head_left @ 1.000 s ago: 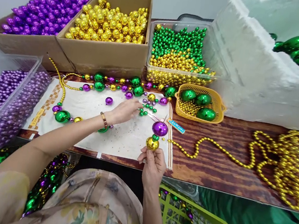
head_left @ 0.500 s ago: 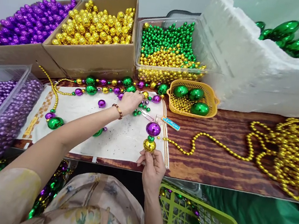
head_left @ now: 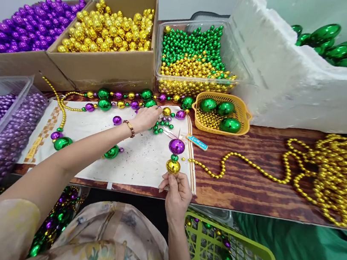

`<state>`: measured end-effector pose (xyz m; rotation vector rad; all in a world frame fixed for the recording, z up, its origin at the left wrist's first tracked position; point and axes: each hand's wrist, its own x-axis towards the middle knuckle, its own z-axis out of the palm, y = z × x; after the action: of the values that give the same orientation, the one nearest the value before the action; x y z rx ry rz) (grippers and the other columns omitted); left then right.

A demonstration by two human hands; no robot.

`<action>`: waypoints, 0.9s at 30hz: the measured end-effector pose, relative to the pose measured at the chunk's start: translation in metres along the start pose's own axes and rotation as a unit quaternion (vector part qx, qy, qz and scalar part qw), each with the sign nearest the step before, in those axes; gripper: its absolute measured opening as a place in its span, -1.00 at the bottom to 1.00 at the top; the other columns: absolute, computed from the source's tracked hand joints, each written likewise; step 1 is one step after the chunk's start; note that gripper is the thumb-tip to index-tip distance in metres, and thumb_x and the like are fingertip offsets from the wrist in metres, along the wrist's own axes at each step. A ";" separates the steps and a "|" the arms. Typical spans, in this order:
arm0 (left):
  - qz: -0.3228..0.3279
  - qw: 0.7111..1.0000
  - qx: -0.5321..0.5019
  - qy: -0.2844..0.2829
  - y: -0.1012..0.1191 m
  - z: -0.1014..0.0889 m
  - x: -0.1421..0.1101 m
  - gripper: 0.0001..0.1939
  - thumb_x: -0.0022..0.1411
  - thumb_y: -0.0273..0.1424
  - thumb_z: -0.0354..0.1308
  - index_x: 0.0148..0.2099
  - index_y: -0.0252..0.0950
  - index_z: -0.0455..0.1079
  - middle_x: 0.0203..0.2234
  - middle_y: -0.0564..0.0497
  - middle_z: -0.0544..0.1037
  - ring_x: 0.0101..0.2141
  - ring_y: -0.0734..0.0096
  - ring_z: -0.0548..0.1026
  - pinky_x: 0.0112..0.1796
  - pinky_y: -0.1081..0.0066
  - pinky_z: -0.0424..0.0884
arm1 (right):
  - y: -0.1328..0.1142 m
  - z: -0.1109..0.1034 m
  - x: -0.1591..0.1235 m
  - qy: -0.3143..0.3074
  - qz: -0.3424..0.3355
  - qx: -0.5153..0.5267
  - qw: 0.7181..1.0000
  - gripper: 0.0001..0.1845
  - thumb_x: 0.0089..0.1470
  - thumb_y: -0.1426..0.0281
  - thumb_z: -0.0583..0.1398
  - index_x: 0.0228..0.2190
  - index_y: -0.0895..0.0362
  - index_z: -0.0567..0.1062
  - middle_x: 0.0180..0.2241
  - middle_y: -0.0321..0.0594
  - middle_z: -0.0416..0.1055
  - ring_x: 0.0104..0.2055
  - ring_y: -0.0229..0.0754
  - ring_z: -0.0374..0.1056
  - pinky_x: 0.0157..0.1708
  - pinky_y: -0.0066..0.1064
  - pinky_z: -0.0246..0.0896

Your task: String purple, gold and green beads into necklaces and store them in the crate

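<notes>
While the right hand [head_left: 179,191] grips a gold bead [head_left: 173,167], the left hand [head_left: 145,119], grasp unclear, apparently selects small beads [head_left: 161,130]; threading next would need a steady needle [head_left: 179,134].

Small bead workshop, wooden worktable [head_left: 232,192], cardboard box [head_left: 105,66] of gold beads [head_left: 110,30], plastic tub [head_left: 237,57]

Present: 2 cardboard boxes [head_left: 101,68], 1 foam box [head_left: 294,99]. 1 yellow basket [head_left: 212,130] contains 3 large green beads [head_left: 230,125]. The right hand [head_left: 179,193] supports 3 aligned beads [head_left: 174,157].
</notes>
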<state>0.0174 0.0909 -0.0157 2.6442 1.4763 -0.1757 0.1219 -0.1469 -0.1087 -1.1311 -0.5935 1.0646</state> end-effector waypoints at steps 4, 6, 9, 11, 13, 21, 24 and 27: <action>0.010 1.000 -0.008 0.017 -0.001 -0.003 -0.010 -0.69 0.46 -0.43 -0.08 0.10 -0.32 0.41 0.03 -0.21 0.48 -0.12 0.14 0.54 -0.22 0.29 0.36 | -0.001 0.000 0.000 -0.005 0.008 0.000 1.000 -0.74 0.27 0.20 0.24 -0.34 0.12 0.42 -0.43 -0.29 0.47 -0.58 -0.35 0.30 -0.55 -0.47 0.28; 0.022 1.000 -0.008 0.021 0.000 -0.003 -0.013 -0.70 0.47 -0.40 -0.07 0.11 -0.32 0.40 0.02 -0.21 0.49 -0.14 0.16 0.54 -0.23 0.31 0.36 | -0.001 0.000 0.000 -0.005 0.009 -0.002 1.000 -0.74 0.27 0.20 0.24 -0.34 0.12 0.42 -0.43 -0.29 0.47 -0.58 -0.35 0.31 -0.55 -0.47 0.27; 0.049 0.999 0.013 -0.016 0.002 -0.001 -0.016 -0.70 0.47 -0.42 -0.06 0.09 -0.34 0.43 0.01 -0.23 0.49 -0.11 0.16 0.53 -0.22 0.32 0.36 | -0.002 0.000 0.000 -0.007 0.007 -0.014 1.000 -0.74 0.27 0.20 0.23 -0.35 0.12 0.43 -0.47 -0.30 0.46 -0.58 -0.34 0.31 -0.55 -0.48 0.26; 0.057 0.997 0.026 -0.038 0.003 -0.001 -0.016 -0.71 0.47 -0.41 -0.04 0.07 -0.34 0.45 -0.01 -0.23 0.51 -0.10 0.16 0.54 -0.22 0.33 0.36 | -0.004 0.000 0.000 -0.012 0.004 -0.023 1.000 -0.73 0.28 0.19 0.22 -0.36 0.12 0.43 -0.52 -0.32 0.44 -0.59 -0.33 0.31 -0.55 -0.48 0.26; 0.048 0.998 0.023 -0.022 0.003 -0.007 -0.013 -0.70 0.47 -0.35 -0.02 0.08 -0.31 0.46 -0.02 -0.20 0.52 -0.13 0.17 0.55 -0.24 0.33 0.37 | -0.006 0.000 0.000 -0.015 0.003 -0.032 0.999 -0.71 0.29 0.17 0.21 -0.36 0.12 0.43 -0.56 -0.33 0.43 -0.61 -0.33 0.29 -0.55 -0.49 0.25; 0.040 0.973 -0.008 0.227 0.003 -0.087 0.083 -0.63 0.47 -0.42 -0.12 0.00 -0.32 0.53 -0.09 -0.22 0.57 -0.06 0.20 0.49 -0.04 0.27 0.38 | -0.014 0.000 -0.001 -0.026 0.003 -0.062 0.998 -0.65 0.33 0.13 0.16 -0.38 0.13 0.46 -0.61 -0.31 0.42 -0.60 -0.30 0.33 -0.54 -0.50 0.26; -0.011 0.995 0.001 0.104 -0.005 -0.106 0.137 -0.70 0.28 -0.55 0.06 -0.07 -0.37 0.59 -0.18 -0.24 0.59 -0.11 0.14 0.52 -0.04 0.21 0.40 | -0.014 -0.001 -0.002 -0.027 0.004 -0.062 0.998 -0.65 0.34 0.13 0.15 -0.37 0.13 0.46 -0.61 -0.30 0.43 -0.61 -0.30 0.33 -0.55 -0.51 0.28; -0.020 0.998 -0.043 -0.027 -0.013 -0.110 0.175 -0.83 0.06 -0.54 0.26 -0.27 -0.37 0.64 -0.39 -0.18 0.58 -0.19 0.10 0.53 -0.07 0.19 0.40 | -0.013 -0.002 -0.004 -0.029 0.018 -0.055 0.998 -0.66 0.35 0.14 0.15 -0.36 0.12 0.46 -0.60 -0.29 0.45 -0.60 -0.30 0.34 -0.55 -0.51 0.29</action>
<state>0.1031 0.2608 0.0660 2.5232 1.4871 -0.1813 0.1274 -0.1518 -0.0967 -1.2133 -0.6878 1.1094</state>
